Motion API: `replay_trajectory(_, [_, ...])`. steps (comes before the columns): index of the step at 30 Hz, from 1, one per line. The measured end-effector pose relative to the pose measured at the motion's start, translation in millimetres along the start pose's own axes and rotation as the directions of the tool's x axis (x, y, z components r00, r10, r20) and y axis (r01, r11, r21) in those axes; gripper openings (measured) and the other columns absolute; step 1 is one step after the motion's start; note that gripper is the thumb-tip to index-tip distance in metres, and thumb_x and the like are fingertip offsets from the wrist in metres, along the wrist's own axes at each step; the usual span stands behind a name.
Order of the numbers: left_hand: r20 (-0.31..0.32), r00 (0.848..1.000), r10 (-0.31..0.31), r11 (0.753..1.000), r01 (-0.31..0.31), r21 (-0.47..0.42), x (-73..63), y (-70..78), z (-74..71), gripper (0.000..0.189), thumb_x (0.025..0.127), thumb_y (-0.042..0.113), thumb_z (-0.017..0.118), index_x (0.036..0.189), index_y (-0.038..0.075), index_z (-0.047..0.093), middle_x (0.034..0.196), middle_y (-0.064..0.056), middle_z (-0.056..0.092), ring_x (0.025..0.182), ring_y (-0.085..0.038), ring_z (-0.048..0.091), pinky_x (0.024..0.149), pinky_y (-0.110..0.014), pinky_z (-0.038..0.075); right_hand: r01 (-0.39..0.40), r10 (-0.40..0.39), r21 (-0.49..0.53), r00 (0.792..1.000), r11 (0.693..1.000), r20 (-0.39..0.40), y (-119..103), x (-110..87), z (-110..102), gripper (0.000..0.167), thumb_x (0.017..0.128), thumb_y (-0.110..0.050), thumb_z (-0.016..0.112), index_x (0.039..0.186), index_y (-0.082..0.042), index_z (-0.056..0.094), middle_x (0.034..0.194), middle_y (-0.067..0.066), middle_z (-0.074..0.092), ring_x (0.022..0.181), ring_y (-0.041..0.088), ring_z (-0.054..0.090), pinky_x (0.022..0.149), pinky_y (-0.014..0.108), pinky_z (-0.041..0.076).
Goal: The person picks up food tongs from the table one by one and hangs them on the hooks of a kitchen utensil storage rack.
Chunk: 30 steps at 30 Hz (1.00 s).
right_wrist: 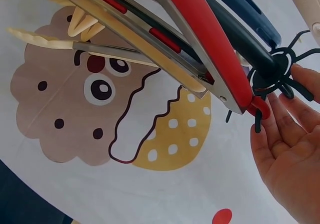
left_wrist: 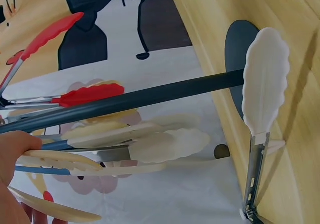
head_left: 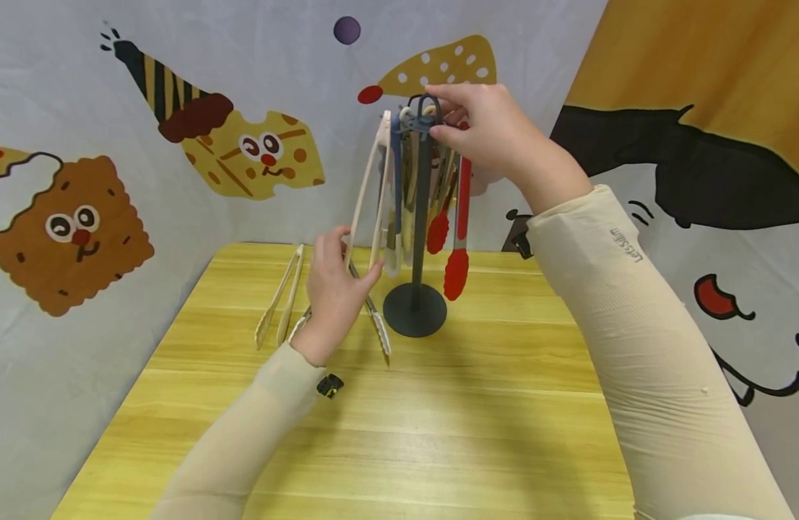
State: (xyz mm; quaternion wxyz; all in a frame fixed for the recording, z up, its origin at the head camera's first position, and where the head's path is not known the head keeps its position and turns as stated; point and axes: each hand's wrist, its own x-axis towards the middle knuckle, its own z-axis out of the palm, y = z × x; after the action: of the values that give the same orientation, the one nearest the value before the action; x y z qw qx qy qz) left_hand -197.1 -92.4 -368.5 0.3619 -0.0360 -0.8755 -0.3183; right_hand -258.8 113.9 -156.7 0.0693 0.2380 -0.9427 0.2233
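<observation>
My left hand (head_left: 334, 289) holds a pair of beige tongs (head_left: 363, 195) by its lower ends, thumb on one arm and fingers on the other. The top of these tongs is beside the head of a dark rotating stand (head_left: 420, 224); whether it hangs on a hook I cannot tell. At the stand's top, my right hand (head_left: 487, 130) grips the hooked head (right_wrist: 272, 71) with thumb and fingers. From the hooks hang red tongs (head_left: 463, 202), blue-handled tongs (head_left: 396, 173) and several others, partly hidden behind the pole.
On the wooden table (head_left: 490, 419) left of the stand lie beige tongs (head_left: 267, 318) and metal tongs with white scalloped tips (head_left: 381, 332), partly behind my left hand. A small black object (head_left: 330, 386) lies near my left wrist. A cartoon-printed cloth (head_left: 269, 65) hangs behind the table.
</observation>
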Motion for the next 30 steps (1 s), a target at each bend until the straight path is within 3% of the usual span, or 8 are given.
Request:
replay_trajectory(17, [0.046,0.997,-0.053,0.996,0.05,0.076,2.7,-1.2,-1.1,0.066,0.076,0.038,0.078,0.127,0.016,0.044,0.101,-0.009,0.046,0.075,-0.021,0.043,0.049,-0.032,0.036,-0.021,0.021,-0.016,1.0,1.0,0.0,-0.6,0.9,1.0,0.058,0.096,-0.031,0.051,0.149,-0.035,0.026,0.137,0.003,0.051,0.122,0.02,0.05,0.101,0.037,0.045])
replay_trajectory(30, [0.112,0.988,-0.105,0.97,0.077,0.229,7.7,6.8,5.9,0.07,0.075,0.039,0.078,0.127,0.015,0.038,0.105,-0.009,0.044,0.083,-0.024,0.044,0.047,-0.032,0.039,-0.02,0.02,0.005,1.0,1.0,-0.001,-0.7,0.7,2.7,0.058,0.096,-0.029,0.052,0.149,-0.034,0.027,0.137,0.004,0.051,0.123,0.02,0.05,0.101,0.038,0.044])
